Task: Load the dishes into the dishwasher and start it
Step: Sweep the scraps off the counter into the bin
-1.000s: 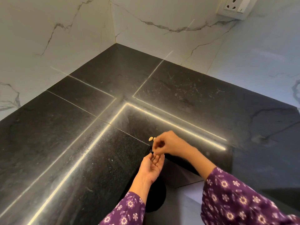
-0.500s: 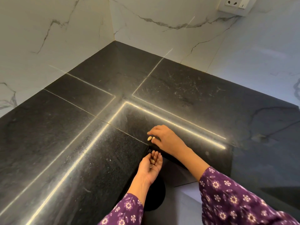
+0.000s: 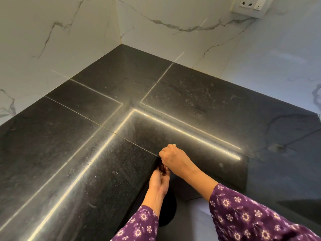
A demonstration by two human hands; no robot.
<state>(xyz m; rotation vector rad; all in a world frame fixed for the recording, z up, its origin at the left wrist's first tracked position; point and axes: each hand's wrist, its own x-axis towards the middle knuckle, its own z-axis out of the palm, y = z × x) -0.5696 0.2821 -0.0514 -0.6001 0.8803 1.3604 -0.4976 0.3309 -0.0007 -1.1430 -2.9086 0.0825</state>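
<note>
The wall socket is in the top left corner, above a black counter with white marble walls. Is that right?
Not quite. The head view shows the socket in the top right corner, not the top left. The rest holds: it is above a black counter with white marble walls.

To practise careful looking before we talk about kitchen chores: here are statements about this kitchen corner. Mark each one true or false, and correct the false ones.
1. The countertop is dark stone. True.
2. Dishes are stacked on it. False: no dishes are in view.
3. A wall socket sits at the upper right. True.
4. The right hand lies flat with its fingers spread. False: its fingers are curled, at the counter's inner corner.
5. The left hand is held palm up just below the right hand. True.
6. The sleeves are plain white. False: they are purple with a flower print.
</note>
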